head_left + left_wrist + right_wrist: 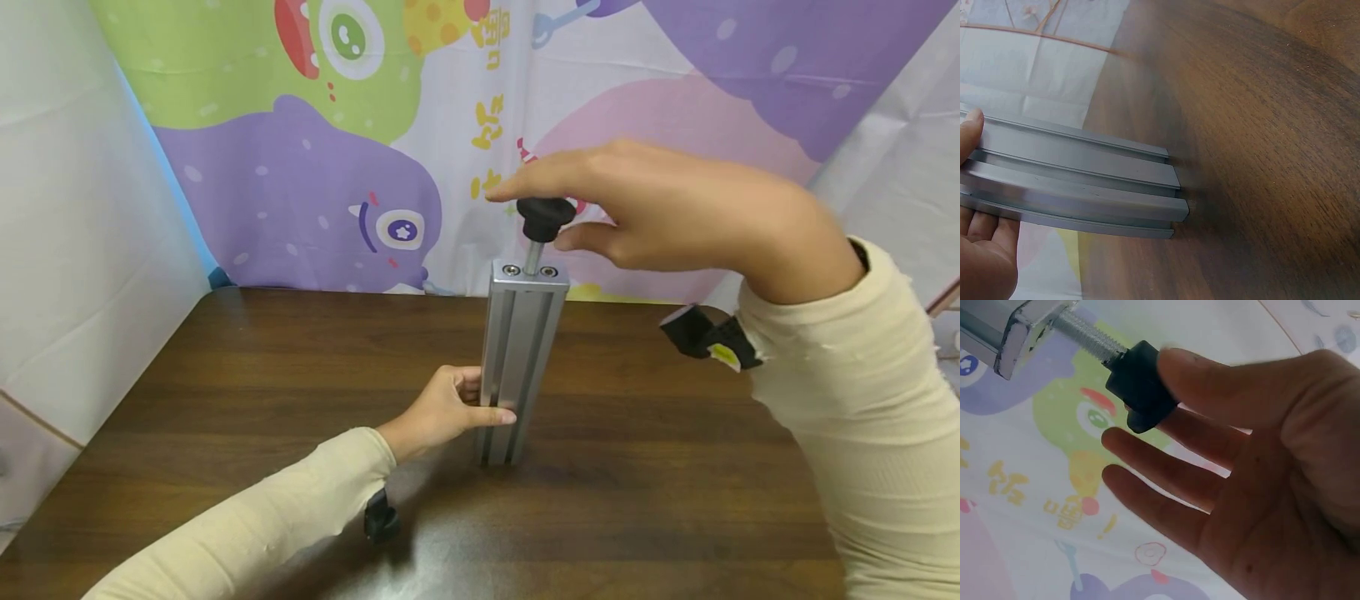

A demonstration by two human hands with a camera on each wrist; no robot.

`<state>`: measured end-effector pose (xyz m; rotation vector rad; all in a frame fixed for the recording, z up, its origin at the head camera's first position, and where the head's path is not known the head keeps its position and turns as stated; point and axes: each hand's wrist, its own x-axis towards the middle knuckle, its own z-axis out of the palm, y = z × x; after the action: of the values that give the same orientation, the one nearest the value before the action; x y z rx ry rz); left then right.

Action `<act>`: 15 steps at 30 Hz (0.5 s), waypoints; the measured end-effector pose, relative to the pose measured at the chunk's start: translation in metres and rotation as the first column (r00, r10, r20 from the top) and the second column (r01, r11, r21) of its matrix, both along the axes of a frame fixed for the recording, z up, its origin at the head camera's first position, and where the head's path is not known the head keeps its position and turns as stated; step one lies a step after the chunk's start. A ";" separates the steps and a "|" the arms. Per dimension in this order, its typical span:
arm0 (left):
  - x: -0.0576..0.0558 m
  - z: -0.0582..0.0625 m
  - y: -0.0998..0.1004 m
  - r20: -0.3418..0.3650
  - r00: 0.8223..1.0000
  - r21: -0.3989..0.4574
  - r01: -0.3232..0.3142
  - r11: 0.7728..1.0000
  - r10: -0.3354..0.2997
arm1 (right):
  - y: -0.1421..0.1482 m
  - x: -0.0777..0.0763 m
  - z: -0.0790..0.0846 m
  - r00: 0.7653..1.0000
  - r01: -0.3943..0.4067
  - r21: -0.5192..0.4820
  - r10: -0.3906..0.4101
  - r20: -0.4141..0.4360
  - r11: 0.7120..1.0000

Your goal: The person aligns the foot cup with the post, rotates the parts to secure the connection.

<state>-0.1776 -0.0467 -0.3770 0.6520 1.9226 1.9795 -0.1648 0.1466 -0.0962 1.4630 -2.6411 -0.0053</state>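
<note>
A silver aluminium profile (517, 358) with grooved sides stands upright on the table, leaning slightly in the head view. My left hand (442, 412) grips it low down, thumb across the front face and fingers behind. From the profile's top end rises a threaded knob screw (545, 218) with a black head, between two small socket screws. My right hand (660, 208) pinches the black head between thumb and index finger, its other fingers stretched out. In the right wrist view, much of the screw's thread (1094, 337) shows between head and profile. The left wrist view shows the profile's lower end (1175, 200) at the tabletop.
The brown wooden table (300, 358) extends around the profile. Behind it hangs a cloth (300, 192) printed with cartoon monsters, and pale sheets hang at both sides. A small black camera mount (708, 337) juts from the right sleeve.
</note>
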 end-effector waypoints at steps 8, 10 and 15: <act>-0.001 -0.001 0.001 0.005 1.000 -0.013 -0.007 1.000 0.007 | -0.002 0.000 0.002 0.999 0.022 -0.019 -0.023 -0.030 1.000; -0.001 -0.002 0.001 0.003 1.000 -0.013 -0.005 1.000 0.005 | -0.005 0.001 0.003 0.997 0.071 -0.021 -0.072 -0.041 0.997; -0.002 -0.002 0.002 0.002 1.000 -0.015 -0.007 1.000 0.007 | -0.017 0.007 0.001 0.945 0.304 -0.066 -0.310 -0.100 0.950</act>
<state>-0.1797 -0.0447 -0.3793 0.6406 1.9392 1.9672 -0.1583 0.1295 -0.0951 0.9914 -2.7260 -0.0468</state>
